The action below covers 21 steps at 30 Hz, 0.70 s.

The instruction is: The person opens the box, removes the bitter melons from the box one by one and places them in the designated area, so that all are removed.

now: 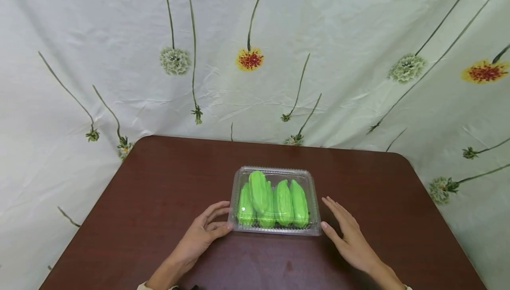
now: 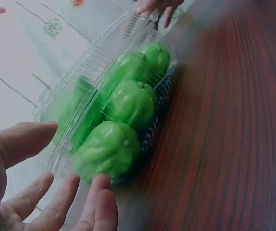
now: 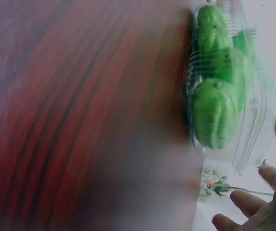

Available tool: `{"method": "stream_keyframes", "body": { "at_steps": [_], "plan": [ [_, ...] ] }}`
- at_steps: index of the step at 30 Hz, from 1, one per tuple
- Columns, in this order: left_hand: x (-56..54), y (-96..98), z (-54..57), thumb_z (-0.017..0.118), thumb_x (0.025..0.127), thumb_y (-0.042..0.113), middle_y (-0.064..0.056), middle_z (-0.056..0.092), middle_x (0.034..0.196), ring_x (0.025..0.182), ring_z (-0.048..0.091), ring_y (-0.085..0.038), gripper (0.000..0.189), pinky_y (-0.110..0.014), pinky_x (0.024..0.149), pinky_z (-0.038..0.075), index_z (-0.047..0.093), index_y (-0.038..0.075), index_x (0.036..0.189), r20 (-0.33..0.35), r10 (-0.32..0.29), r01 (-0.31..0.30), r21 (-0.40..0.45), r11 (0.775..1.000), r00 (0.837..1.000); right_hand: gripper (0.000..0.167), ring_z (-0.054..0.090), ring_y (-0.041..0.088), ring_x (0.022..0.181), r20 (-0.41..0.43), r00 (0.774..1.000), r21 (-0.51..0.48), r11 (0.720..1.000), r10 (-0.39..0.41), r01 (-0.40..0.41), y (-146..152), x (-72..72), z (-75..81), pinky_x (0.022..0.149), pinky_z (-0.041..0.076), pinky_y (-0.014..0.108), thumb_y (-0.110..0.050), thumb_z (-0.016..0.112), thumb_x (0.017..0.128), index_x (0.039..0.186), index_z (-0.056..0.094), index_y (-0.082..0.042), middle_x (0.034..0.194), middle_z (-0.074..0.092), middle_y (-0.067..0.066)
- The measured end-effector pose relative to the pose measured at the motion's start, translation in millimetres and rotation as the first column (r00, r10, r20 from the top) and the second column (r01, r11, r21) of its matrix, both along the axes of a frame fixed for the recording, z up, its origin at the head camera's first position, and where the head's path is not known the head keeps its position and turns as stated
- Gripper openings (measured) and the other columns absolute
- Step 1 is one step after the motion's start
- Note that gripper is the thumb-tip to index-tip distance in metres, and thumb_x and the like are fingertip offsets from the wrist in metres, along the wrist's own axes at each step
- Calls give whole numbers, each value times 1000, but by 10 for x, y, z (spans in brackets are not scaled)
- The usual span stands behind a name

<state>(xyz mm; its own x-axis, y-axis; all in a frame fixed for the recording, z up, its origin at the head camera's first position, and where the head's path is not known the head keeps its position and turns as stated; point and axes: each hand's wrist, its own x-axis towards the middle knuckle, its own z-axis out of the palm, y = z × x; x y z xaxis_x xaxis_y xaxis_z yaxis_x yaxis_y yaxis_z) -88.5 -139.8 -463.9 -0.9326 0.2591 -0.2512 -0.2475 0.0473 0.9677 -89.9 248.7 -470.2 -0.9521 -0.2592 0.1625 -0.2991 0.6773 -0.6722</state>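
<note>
A clear plastic clamshell box (image 1: pixel 275 233) lies on the table with its lid down. Inside are several bright green, ridged, gourd-like vegetables (image 1: pixel 283 203), one lying on top of the others. At the box's left end is my left hand (image 1: pixel 201 232), thumb and fingers spread loosely. Its thumb tip meets the front left corner in the head view; whether it touches is unclear. My right hand (image 1: pixel 352 241) hovers just off the right end, fingers straight and apart from the plastic. In the right wrist view, a gap separates the right fingers (image 3: pixel 246 204) from the box (image 3: pixel 243 159).
The dark red-brown wooden table (image 1: pixel 179 166) has rounded far corners. Behind it hangs a white cloth (image 1: pixel 223 24) printed with flowers and stems, which also runs along both sides.
</note>
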Motion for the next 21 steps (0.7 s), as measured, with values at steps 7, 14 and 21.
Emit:
{"method": "stream_keyframes", "body": {
  "at_steps": [7, 14, 21],
  "plan": [
    [2, 32, -20, 74, 92, 17, -14, 48, 146, 108, 63, -20, 67, -34, 91, 49, 41, 15, 150, 34, 25, -27, 37, 999, 999, 56, 52, 37, 133, 116, 993, -96, 995, -13, 24, -56, 3, 0, 101, 46, 56, -32, 63, 100, 149, 44, -12, 146, 54, 12],
    [3, 53, -31, 74, 90, 12, -13, 49, 139, 101, 63, -19, 67, -32, 87, 51, 41, 14, 149, 63, 56, -61, 75, 995, 996, 52, 62, 16, 110, 284, 959, -275, 958, 3, 79, -109, -5, 26, 88, 54, 25, -26, 70, 96, 142, 50, -12, 132, 60, 13],
    [20, 71, -33, 74, 91, 11, -11, 47, 134, 93, 59, -18, 67, -31, 84, 51, 41, 12, 148, 91, 75, -84, 102, 991, 993, 52, 65, 12, 99, 383, 923, -438, 887, 37, 146, -136, -14, 80, 81, 55, 27, -10, 71, 93, 138, 48, 2, 128, 56, 22]
  ]
}}
